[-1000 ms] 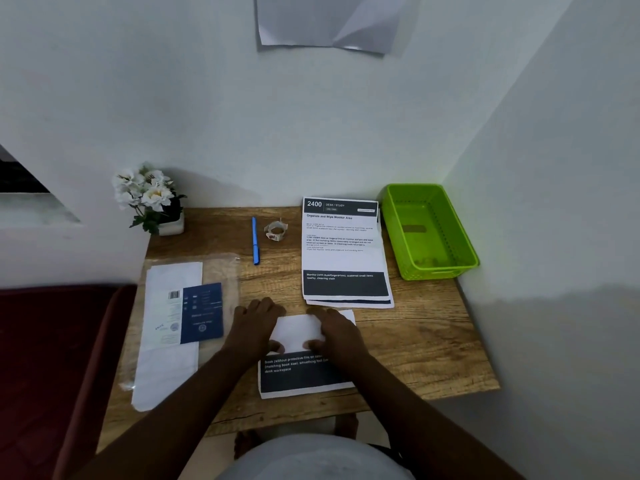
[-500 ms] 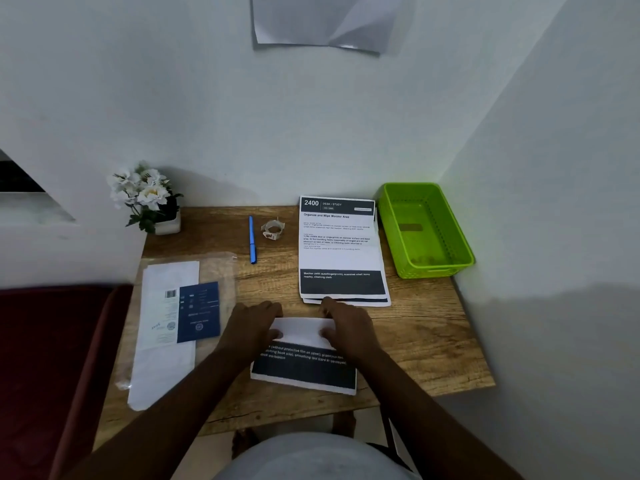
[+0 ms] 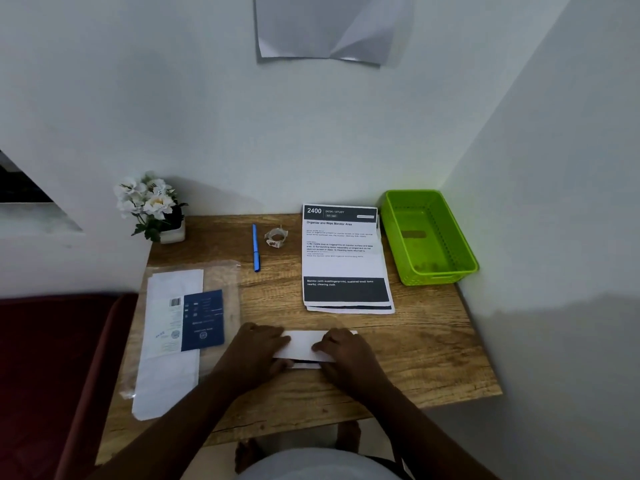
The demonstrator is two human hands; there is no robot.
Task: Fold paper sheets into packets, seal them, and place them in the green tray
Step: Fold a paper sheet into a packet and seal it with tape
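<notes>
A white paper sheet (image 3: 303,344), folded into a narrow strip, lies on the wooden desk (image 3: 422,358) near its front edge. My left hand (image 3: 258,348) presses its left end and my right hand (image 3: 343,351) presses its right end, fingers on top; the ends are hidden under them. A stack of printed sheets (image 3: 344,258) lies just beyond. The green tray (image 3: 440,277) stands at the back right corner with nothing in it. A small tape roll (image 3: 276,236) sits left of the stack.
A blue pen (image 3: 255,247) lies beside the tape. A pot of white flowers (image 3: 152,206) stands at the back left. A clear plastic sleeve with white and blue papers (image 3: 183,327) covers the desk's left side. Walls close in behind and on the right; a red seat (image 3: 52,358) is on the left.
The dark printed lower part of the sheet has been folded up and over, so the sheet is now a narrow white strip. Both hands moved slightly away from me with it.
</notes>
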